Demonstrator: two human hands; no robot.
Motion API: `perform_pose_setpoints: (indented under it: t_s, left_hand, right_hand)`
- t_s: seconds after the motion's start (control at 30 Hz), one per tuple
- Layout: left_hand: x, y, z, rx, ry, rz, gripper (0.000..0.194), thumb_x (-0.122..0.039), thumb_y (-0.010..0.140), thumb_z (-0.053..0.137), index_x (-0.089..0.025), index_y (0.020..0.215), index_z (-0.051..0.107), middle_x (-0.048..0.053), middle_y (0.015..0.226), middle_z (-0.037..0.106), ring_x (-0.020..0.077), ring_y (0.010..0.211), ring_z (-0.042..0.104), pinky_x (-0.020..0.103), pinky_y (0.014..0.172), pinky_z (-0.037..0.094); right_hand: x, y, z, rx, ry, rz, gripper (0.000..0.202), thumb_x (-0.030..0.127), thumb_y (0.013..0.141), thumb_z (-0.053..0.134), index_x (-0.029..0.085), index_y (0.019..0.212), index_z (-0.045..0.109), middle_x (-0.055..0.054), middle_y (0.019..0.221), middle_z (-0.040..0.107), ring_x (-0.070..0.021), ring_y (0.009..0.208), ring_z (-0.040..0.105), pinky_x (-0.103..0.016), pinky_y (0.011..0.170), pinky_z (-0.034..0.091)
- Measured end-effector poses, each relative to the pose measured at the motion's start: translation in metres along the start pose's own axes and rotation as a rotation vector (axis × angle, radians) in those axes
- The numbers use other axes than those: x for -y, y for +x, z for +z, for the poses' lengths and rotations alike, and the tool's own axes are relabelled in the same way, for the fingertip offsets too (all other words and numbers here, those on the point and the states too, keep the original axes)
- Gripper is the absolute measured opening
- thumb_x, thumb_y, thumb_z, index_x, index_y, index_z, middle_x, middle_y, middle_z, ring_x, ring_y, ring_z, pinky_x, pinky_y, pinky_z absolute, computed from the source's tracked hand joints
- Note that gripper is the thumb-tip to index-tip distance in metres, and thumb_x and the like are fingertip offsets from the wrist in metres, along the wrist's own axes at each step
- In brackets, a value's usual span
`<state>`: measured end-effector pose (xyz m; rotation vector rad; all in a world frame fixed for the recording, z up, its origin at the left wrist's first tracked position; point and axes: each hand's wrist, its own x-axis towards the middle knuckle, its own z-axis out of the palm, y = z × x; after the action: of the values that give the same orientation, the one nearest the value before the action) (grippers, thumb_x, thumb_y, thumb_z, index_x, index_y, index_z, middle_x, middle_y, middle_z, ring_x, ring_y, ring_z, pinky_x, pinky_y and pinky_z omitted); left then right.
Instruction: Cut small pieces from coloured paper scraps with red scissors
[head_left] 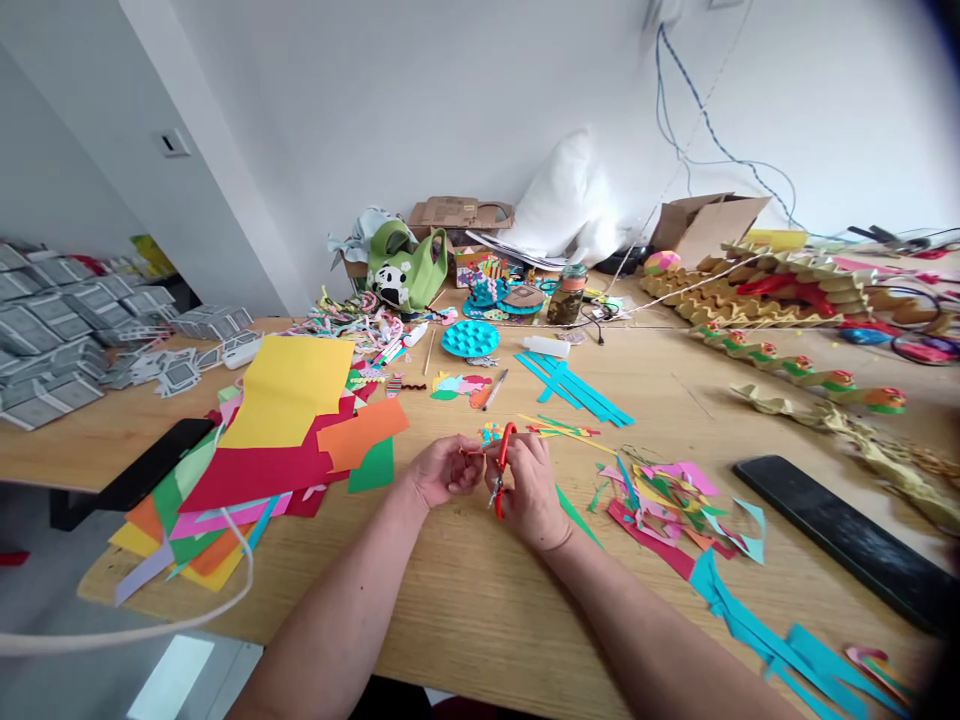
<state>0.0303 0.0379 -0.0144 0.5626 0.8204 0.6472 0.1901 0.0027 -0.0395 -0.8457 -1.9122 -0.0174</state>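
Above the front middle of the table, my left hand [448,470] is closed, its fingertips pinching a thin orange-red paper strip [471,452]. My right hand [529,490] grips a pair of scissors with red handles [507,440]. Its fingertips come close to the strip's other end; whether they touch it is too small to tell. Just behind both hands lie tiny coloured paper bits [491,432] and a bunch of narrow paper strips [559,428]. A pen [495,390] rests beside some cut paper shapes [456,386].
Coloured paper sheets [289,390] are piled on the left, near a dark phone [161,460]. Paper scraps [671,510], blue strips [750,625] and a large black phone [840,535] lie on the right. Farther back stand a blue egg tray [470,340], a jar [568,295] and a green bag [405,265].
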Motion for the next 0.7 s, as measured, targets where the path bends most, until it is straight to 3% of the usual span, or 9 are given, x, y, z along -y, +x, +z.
perform_pose_setpoints:
  t_s: [0.17,0.27,0.33,0.4,0.5,0.6,0.7]
  left_hand:
    - [0.0009,-0.0027,0.0008,0.028,0.006,0.103,0.012,-0.020,0.061,0.071,-0.012,0.063,0.062,-0.001,0.050,0.053,0.0057,0.041,0.043,0.017,0.037,0.021]
    - [0.0012,0.0006,0.0001,-0.082,-0.047,0.256,0.017,-0.018,0.057,0.078,-0.012,0.068,0.067,0.002,0.061,0.062,0.0078,0.052,0.053,0.019,0.045,0.036]
    - [0.0011,0.0033,-0.0002,-0.163,-0.087,0.353,0.021,-0.020,0.054,0.082,-0.012,0.069,0.069,0.003,0.063,0.064,0.0080,0.055,0.055,0.020,0.053,0.042]
    - [0.0009,0.0050,0.0002,-0.208,-0.098,0.415,0.024,-0.022,0.052,0.084,-0.011,0.069,0.071,0.002,0.061,0.063,0.0077,0.054,0.054,0.021,0.055,0.042]
    - [0.0005,0.0054,0.0020,-0.263,-0.089,0.472,0.026,-0.022,0.048,0.085,-0.011,0.067,0.071,0.001,0.060,0.064,0.0077,0.054,0.055,0.022,0.057,0.042]
    - [-0.0002,0.0049,0.0042,-0.320,-0.083,0.537,0.026,-0.021,0.046,0.085,-0.012,0.065,0.070,0.002,0.062,0.065,0.0076,0.055,0.055,0.021,0.058,0.042]
    - [-0.0015,0.0038,0.0053,-0.347,-0.074,0.588,0.024,-0.023,0.047,0.084,-0.012,0.063,0.069,0.001,0.060,0.064,0.0072,0.054,0.054,0.021,0.057,0.041]
  right_hand:
    - [0.0013,0.0051,-0.0002,-0.021,0.028,0.020,0.028,0.003,0.077,0.051,0.019,0.100,0.051,-0.010,0.097,0.063,-0.0251,0.093,0.054,-0.039,0.079,0.042]
    - [0.0013,0.0076,0.0003,-0.111,0.016,0.145,0.027,0.016,0.083,0.058,0.019,0.109,0.050,-0.014,0.110,0.059,-0.0267,0.102,0.054,-0.041,0.085,0.042]
    - [0.0009,0.0065,0.0011,-0.101,0.005,0.231,0.021,0.027,0.085,0.060,0.018,0.103,0.053,-0.012,0.101,0.061,-0.0259,0.093,0.057,-0.039,0.080,0.043]
    - [0.0011,0.0035,0.0028,-0.010,0.052,0.320,0.018,0.036,0.087,0.057,0.018,0.087,0.055,-0.006,0.078,0.061,-0.0209,0.073,0.057,-0.032,0.069,0.043]
    - [0.0031,-0.0001,0.0063,0.177,0.159,0.500,0.038,0.049,0.087,0.054,0.019,0.064,0.047,0.002,0.053,0.047,-0.0120,0.049,0.041,-0.023,0.049,0.032]
    - [0.0066,0.0015,0.0089,0.277,0.190,0.623,0.050,0.057,0.084,0.054,0.019,0.054,0.039,0.004,0.047,0.038,-0.0084,0.045,0.031,-0.022,0.045,0.023]
    - [0.0102,0.0066,0.0092,0.389,0.238,0.729,0.053,0.060,0.084,0.051,0.018,0.052,0.043,0.003,0.044,0.043,-0.0084,0.044,0.034,-0.021,0.043,0.023]
